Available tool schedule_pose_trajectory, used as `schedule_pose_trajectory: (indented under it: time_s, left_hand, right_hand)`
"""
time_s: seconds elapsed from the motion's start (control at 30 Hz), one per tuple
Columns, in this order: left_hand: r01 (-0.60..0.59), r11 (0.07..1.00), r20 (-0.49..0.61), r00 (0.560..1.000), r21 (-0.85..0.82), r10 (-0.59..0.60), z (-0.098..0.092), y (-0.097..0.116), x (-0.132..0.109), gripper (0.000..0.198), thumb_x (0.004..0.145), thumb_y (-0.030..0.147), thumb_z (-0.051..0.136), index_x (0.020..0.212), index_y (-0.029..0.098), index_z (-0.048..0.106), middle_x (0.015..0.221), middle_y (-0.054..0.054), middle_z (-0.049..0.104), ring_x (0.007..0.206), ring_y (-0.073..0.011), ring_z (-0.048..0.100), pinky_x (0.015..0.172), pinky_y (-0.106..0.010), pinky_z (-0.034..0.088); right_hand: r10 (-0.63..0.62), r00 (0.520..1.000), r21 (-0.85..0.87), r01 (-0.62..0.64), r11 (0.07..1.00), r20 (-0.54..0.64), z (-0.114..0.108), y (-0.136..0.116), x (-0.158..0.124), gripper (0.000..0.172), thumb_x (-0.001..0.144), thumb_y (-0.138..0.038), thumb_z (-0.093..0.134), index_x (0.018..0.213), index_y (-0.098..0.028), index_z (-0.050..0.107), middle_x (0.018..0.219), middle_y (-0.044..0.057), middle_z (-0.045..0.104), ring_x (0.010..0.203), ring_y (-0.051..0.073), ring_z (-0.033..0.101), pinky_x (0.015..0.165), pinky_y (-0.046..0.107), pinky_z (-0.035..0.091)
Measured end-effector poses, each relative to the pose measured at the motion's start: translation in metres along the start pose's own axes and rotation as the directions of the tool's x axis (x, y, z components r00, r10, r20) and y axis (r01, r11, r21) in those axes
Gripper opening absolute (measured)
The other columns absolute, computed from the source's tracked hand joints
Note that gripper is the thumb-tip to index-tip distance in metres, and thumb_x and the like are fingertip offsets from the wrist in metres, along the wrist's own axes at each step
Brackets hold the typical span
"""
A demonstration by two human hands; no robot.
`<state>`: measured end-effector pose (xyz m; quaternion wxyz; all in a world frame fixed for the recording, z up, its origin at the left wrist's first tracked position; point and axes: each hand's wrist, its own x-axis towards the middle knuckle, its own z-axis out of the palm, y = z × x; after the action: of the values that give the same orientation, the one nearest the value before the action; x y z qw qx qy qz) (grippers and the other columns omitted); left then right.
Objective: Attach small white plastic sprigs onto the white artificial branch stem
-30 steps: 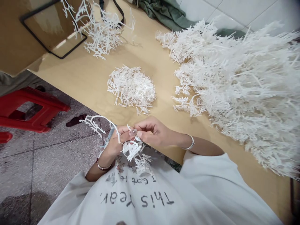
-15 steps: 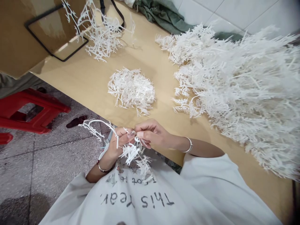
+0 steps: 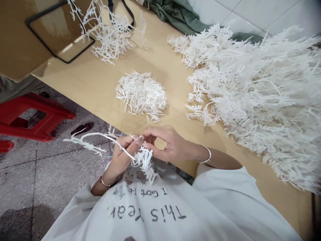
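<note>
While the left hand (image 3: 120,157) closes around a white plastic branch (image 3: 100,142), whose bare stem arcs outward to the left of the grip over the floor, the right hand (image 3: 168,145) pinches the tufted sprigs (image 3: 145,160) hanging just below the meeting fingertips. Beyond the grip, on the wooden table (image 3: 100,83), lies a small heap of plucked white pieces (image 3: 141,95); to its right spreads a large pile of white branches (image 3: 258,90), and farther off a cluster of stripped stems (image 3: 110,33).
</note>
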<state>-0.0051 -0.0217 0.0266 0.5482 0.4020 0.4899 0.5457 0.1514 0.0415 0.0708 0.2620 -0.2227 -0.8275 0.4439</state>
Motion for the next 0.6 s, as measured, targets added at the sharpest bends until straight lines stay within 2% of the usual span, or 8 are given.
schedule_pose_trajectory:
  time_s: [0.13,0.27,0.4,0.5,0.6]
  left_hand:
    - [-0.179,0.966,-0.04,0.981,0.187,0.189,-0.003,0.0,-0.001,0.038,0.085,0.036,0.058,0.053,0.017,0.048,0.048,0.003,0.04,0.045,-0.0083,0.033,0.045,-0.025,0.028]
    - [-0.215,0.938,-0.013,0.974,0.272,0.226,-0.005,0.004,0.0,0.035,0.085,0.034,0.058,0.055,0.017,0.051,0.05,0.003,0.044,0.046,-0.0085,0.036,0.047,-0.025,0.029]
    - [-0.161,0.949,0.01,0.986,0.273,0.164,-0.005,0.007,0.001,0.035,0.084,0.034,0.058,0.056,0.016,0.052,0.05,0.003,0.042,0.048,-0.0085,0.035,0.047,-0.024,0.029]
    - [-0.051,0.983,-0.001,0.999,0.179,0.052,-0.004,0.01,0.002,0.036,0.083,0.036,0.059,0.054,0.016,0.051,0.049,0.003,0.039,0.047,-0.0077,0.032,0.045,-0.024,0.026]
    - [0.138,0.989,0.043,0.99,-0.043,-0.136,-0.005,0.01,0.003,0.037,0.079,0.038,0.063,0.052,0.016,0.052,0.046,0.004,0.039,0.042,-0.0065,0.029,0.04,-0.023,0.022]
  right_hand:
    - [-0.001,0.998,-0.038,-0.002,0.999,-0.071,0.004,0.003,-0.001,0.013,0.089,-0.022,0.05,0.089,-0.012,0.059,0.075,0.004,0.063,0.062,0.007,0.056,0.06,0.02,0.048]
    - [0.009,0.991,-0.035,-0.014,0.999,-0.132,0.008,0.005,0.0,0.019,0.091,-0.025,0.05,0.088,-0.012,0.062,0.074,0.004,0.065,0.061,0.008,0.057,0.058,0.02,0.049]
    - [0.018,0.988,-0.021,-0.022,1.0,-0.155,0.008,0.007,0.0,0.017,0.089,-0.026,0.054,0.087,-0.012,0.063,0.074,0.004,0.066,0.06,0.007,0.056,0.058,0.019,0.048]
    - [0.086,0.986,0.013,-0.085,0.996,-0.144,0.005,0.005,0.0,0.017,0.087,-0.026,0.056,0.079,-0.013,0.062,0.066,0.001,0.063,0.057,0.007,0.054,0.056,0.019,0.045]
    - [0.23,0.971,0.236,-0.237,0.942,0.058,0.001,0.002,0.001,0.018,0.087,-0.027,0.056,0.076,-0.013,0.056,0.06,-0.002,0.056,0.052,0.005,0.051,0.051,0.017,0.042]
